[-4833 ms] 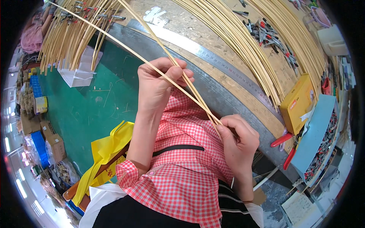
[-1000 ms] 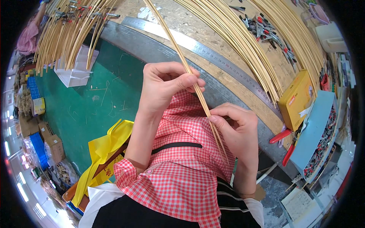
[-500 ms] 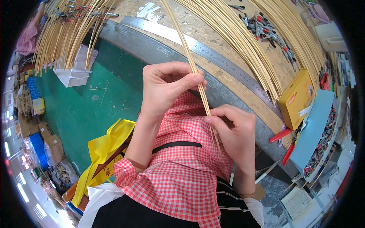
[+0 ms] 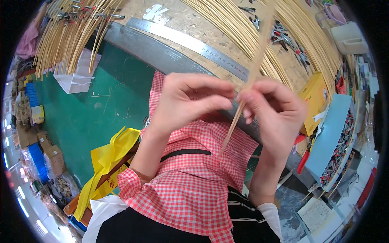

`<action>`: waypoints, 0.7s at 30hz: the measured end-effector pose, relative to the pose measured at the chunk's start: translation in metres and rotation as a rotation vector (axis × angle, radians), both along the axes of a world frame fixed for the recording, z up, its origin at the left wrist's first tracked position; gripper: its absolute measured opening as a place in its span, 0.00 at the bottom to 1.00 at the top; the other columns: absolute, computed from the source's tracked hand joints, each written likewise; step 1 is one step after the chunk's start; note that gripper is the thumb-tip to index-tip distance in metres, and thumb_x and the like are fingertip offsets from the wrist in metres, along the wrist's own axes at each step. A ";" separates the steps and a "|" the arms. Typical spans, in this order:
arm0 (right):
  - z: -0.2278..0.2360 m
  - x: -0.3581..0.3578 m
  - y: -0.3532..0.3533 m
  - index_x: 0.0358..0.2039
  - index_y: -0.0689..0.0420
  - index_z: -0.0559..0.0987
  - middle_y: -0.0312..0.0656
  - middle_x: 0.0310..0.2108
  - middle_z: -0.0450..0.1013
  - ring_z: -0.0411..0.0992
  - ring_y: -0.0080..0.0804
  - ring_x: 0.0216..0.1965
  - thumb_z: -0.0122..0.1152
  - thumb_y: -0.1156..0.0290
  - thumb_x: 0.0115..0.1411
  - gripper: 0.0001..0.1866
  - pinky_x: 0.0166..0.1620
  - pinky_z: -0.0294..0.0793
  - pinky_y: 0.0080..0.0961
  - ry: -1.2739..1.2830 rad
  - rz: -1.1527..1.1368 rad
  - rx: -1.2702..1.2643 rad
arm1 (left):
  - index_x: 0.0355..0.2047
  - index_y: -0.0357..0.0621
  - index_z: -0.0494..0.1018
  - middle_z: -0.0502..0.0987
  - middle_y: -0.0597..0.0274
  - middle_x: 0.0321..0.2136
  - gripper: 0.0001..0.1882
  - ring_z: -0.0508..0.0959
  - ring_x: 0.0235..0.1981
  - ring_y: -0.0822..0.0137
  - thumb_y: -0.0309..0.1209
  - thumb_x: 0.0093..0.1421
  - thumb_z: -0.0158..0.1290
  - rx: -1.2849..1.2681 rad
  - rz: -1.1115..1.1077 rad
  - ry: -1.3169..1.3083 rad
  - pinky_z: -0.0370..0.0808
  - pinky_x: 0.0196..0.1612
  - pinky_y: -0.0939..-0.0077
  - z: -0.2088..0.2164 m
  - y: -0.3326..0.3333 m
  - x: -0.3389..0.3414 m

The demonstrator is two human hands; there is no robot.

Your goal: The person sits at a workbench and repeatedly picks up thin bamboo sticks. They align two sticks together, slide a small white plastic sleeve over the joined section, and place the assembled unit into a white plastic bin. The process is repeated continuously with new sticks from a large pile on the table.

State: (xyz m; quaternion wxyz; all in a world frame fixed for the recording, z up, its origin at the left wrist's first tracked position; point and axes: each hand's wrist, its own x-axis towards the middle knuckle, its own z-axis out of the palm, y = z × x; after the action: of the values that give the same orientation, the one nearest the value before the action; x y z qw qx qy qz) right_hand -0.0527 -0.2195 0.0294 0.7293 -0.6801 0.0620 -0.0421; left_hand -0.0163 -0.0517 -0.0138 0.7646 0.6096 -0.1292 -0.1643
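A small bunch of thin, straw-coloured bamboo strips (image 4: pixel 234 127) slants across in front of me, its long upper part blurred by motion and its lower end over the checked apron (image 4: pixel 182 178). My right hand (image 4: pixel 281 109) pinches the strips between thumb and fingers. Just left of them is my left hand (image 4: pixel 194 95), thumb and fingertips parted in a loose curve and seemingly not closed on the strips. Beyond both hands, a steel ruler (image 4: pixel 190 42) lies along the near side of the wooden worktop (image 4: pixel 190 20).
More long strips (image 4: pixel 231 28) lie across the table, with several small clamps (image 4: pixel 283 38) among them. Clamped bundles (image 4: pixel 77 36) overhang the table edge at left. At right stand a yellow box (image 4: pixel 314 99) and a light blue box (image 4: pixel 328 141) full of clamps.
The strips have swung upright and to the right, with my right hand moving up along them. My left hand has let go of them, its fingers now apart.
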 end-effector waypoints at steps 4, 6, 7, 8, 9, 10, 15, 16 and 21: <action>0.012 0.006 -0.001 0.31 0.68 0.77 0.47 0.26 0.76 0.69 0.21 0.18 0.61 0.84 0.55 0.03 0.21 0.68 0.14 -0.284 -0.122 -0.134 | 0.30 0.33 0.80 0.81 0.57 0.25 0.07 0.80 0.24 0.73 0.18 0.48 0.62 0.074 -0.096 -0.253 0.76 0.27 0.82 0.005 -0.013 -0.003; 0.014 0.005 -0.001 0.31 0.68 0.77 0.49 0.27 0.76 0.69 0.22 0.18 0.61 0.83 0.55 0.03 0.21 0.69 0.14 -0.407 -0.152 -0.178 | 0.30 0.34 0.80 0.81 0.58 0.24 0.07 0.80 0.23 0.74 0.18 0.48 0.62 0.085 -0.068 -0.345 0.75 0.25 0.83 0.013 -0.017 0.000; 0.017 0.005 0.001 0.32 0.68 0.77 0.50 0.27 0.76 0.69 0.22 0.19 0.61 0.83 0.56 0.04 0.21 0.69 0.14 -0.431 -0.191 -0.182 | 0.30 0.35 0.81 0.81 0.58 0.23 0.07 0.80 0.22 0.74 0.18 0.47 0.62 0.088 -0.063 -0.405 0.75 0.25 0.83 0.017 -0.017 0.002; 0.023 0.004 0.005 0.33 0.68 0.78 0.51 0.28 0.76 0.69 0.23 0.19 0.61 0.82 0.56 0.04 0.21 0.69 0.14 -0.455 -0.231 -0.186 | 0.30 0.35 0.81 0.81 0.58 0.23 0.07 0.80 0.22 0.74 0.18 0.47 0.62 0.092 -0.057 -0.464 0.75 0.26 0.83 0.022 -0.017 0.005; 0.031 0.004 0.006 0.33 0.68 0.78 0.52 0.28 0.76 0.69 0.23 0.19 0.61 0.82 0.56 0.04 0.20 0.69 0.14 -0.475 -0.264 -0.190 | 0.30 0.36 0.81 0.81 0.58 0.23 0.07 0.80 0.22 0.74 0.18 0.47 0.62 0.095 -0.051 -0.525 0.75 0.26 0.84 0.028 -0.018 0.008; 0.038 0.004 0.007 0.34 0.68 0.78 0.54 0.29 0.76 0.69 0.23 0.19 0.61 0.81 0.57 0.05 0.20 0.69 0.14 -0.495 -0.298 -0.195 | 0.30 0.37 0.81 0.81 0.59 0.23 0.07 0.80 0.22 0.74 0.18 0.47 0.62 0.088 -0.039 -0.575 0.75 0.26 0.84 0.034 -0.019 0.011; 0.064 0.006 -0.011 0.37 0.68 0.78 0.57 0.31 0.75 0.69 0.22 0.19 0.58 0.79 0.60 0.06 0.21 0.68 0.13 -0.651 -0.324 -0.267 | 0.29 0.42 0.82 0.80 0.61 0.21 0.08 0.79 0.20 0.71 0.22 0.46 0.64 0.116 -0.013 -0.816 0.72 0.24 0.82 0.069 -0.027 0.026; 0.066 0.005 -0.010 0.36 0.69 0.78 0.56 0.31 0.75 0.69 0.22 0.20 0.57 0.79 0.60 0.06 0.22 0.68 0.13 -0.647 -0.344 -0.286 | 0.29 0.42 0.82 0.80 0.62 0.21 0.08 0.79 0.21 0.70 0.22 0.46 0.64 0.117 -0.014 -0.849 0.72 0.24 0.81 0.072 -0.029 0.028; 0.059 -0.001 -0.008 0.32 0.69 0.77 0.55 0.31 0.75 0.70 0.23 0.21 0.58 0.83 0.58 0.03 0.24 0.71 0.14 -0.565 -0.359 -0.376 | 0.28 0.40 0.79 0.76 0.53 0.19 0.06 0.78 0.22 0.56 0.25 0.47 0.61 0.135 -0.061 -0.816 0.73 0.26 0.69 0.058 -0.034 0.035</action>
State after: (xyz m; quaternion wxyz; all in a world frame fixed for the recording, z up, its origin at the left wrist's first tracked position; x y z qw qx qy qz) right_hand -0.0536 -0.2271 0.0886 0.5614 -0.7417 -0.0324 -0.3655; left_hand 0.0185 -0.0855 0.0445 0.6037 0.6695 -0.4286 0.0600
